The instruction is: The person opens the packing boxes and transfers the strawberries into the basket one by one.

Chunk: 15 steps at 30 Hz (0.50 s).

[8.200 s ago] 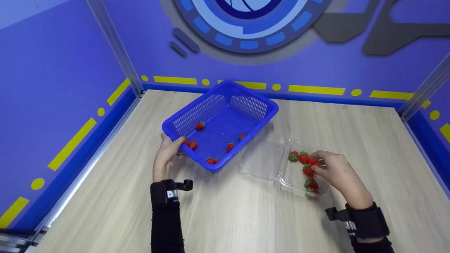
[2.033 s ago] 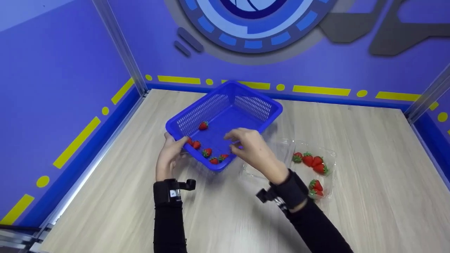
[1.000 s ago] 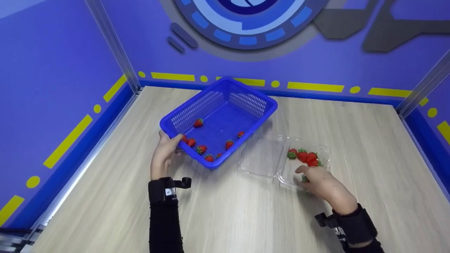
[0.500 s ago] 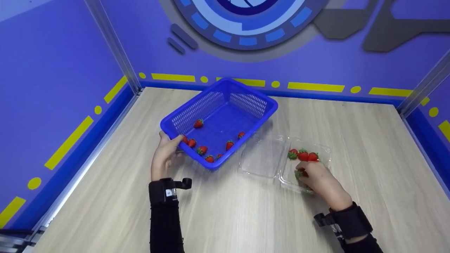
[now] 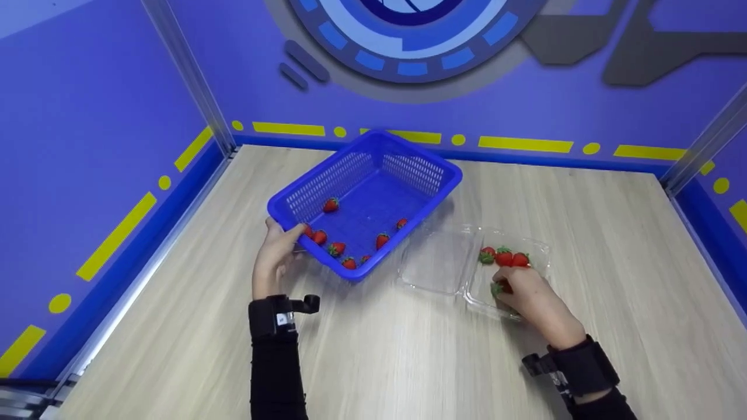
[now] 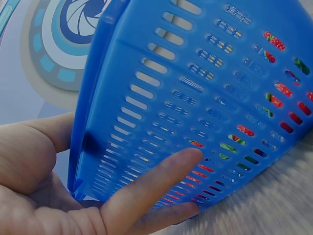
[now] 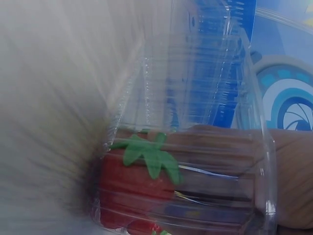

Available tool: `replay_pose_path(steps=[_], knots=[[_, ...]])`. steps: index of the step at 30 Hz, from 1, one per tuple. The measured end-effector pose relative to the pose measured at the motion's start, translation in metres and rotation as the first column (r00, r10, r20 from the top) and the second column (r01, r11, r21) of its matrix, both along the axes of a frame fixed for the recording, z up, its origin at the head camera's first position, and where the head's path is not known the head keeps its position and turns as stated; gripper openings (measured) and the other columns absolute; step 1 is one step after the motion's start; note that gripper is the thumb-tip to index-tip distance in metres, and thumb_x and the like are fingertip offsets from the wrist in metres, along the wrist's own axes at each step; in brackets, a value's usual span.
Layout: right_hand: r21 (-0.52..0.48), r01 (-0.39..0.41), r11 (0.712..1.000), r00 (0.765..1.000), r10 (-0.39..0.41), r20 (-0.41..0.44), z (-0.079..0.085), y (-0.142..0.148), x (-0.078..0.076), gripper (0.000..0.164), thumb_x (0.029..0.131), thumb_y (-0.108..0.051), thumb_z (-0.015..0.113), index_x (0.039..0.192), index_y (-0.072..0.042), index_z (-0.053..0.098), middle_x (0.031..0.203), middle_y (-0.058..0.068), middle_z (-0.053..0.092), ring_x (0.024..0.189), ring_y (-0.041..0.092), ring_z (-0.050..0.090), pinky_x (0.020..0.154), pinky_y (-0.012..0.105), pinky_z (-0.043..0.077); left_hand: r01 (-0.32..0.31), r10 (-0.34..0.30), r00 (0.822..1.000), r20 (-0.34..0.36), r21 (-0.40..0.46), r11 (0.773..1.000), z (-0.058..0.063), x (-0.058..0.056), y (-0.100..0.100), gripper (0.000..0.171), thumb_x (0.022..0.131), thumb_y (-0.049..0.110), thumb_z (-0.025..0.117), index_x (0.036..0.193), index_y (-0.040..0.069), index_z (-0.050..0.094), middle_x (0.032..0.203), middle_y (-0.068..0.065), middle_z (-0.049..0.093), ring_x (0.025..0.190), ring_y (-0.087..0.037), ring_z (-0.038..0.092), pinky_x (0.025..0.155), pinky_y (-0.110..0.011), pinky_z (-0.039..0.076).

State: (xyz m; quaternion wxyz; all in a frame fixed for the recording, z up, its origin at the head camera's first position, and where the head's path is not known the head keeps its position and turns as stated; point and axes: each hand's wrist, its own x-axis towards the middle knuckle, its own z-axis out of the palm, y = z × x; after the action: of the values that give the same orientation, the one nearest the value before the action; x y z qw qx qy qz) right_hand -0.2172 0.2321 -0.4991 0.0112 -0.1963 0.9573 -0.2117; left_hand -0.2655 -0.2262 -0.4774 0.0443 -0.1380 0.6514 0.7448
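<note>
Where the right hand [image 5: 528, 291] dips into the clear tray [image 5: 481, 283], its thumb and fingers pinch 1 strawberry [image 5: 502, 287], its green leaves pointing left. The back of that hand covers the tray's near right corner, so I cannot tell how much fruit lies beneath. I judge the step in hand to be handling a single strawberry inside the tray; the next move would seem to call for a light pinch, with the hand kept off its neighbours and the thin wall. Just beyond the fingers, 3 strawberries [image 5: 503, 256] sit in a row along the tray's far edge.

The tray's lid [image 5: 435, 262] lies open off its left edge. Beyond that is the blue basket [image 5: 452, 172], whose near left edge the left hand [image 5: 274, 251] grips, thumb over the rim and fingers against the outer wall. The basket looks tilted towards its near corner; 8 strawberries [image 5: 382, 240] show inside, mostly along its near edges. For any sideways move, the tray's clear wall and the basket's tall rim stand in the way. All this is on the wooden table [image 5: 397, 361], with a patterned panel [image 5: 204, 35] rising behind its far edge.
</note>
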Motion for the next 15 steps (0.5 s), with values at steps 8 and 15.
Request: replay_pose_path(steps=[8,15], knots=[[0.004,0.008,1.000,0.999,-0.008,0.041,0.001,0.000,0.001,0.019,0.081,0.006,0.077,0.099,0.004,0.071,0.092,0.010,0.070,0.083,0.022,0.062,0.073,0.039,0.053,0.003,-0.004,1.000,-0.027,-0.003,1.000,-0.002,0.003,-0.001,0.077,0.103,0.014,0.054,0.156,0.017,-0.002,0.145,-0.028,0.048,0.116,-0.043,0.065,0.077,-0.035,0.061],[-0.044,0.037,0.998,0.999,-0.039,-0.038,0.018,-0.001,0.008,0.026,0.082,0.007,0.076,0.107,0.008,0.069,0.096,0.018,0.069,0.085,0.030,0.067,0.071,0.043,0.055,0.000,0.000,1.000,-0.016,-0.018,1.000,0.000,0.001,-0.001,0.088,0.104,0.013,0.051,0.158,0.015,-0.019,0.141,-0.032,0.050,0.103,-0.037,0.071,0.074,-0.036,0.061]])
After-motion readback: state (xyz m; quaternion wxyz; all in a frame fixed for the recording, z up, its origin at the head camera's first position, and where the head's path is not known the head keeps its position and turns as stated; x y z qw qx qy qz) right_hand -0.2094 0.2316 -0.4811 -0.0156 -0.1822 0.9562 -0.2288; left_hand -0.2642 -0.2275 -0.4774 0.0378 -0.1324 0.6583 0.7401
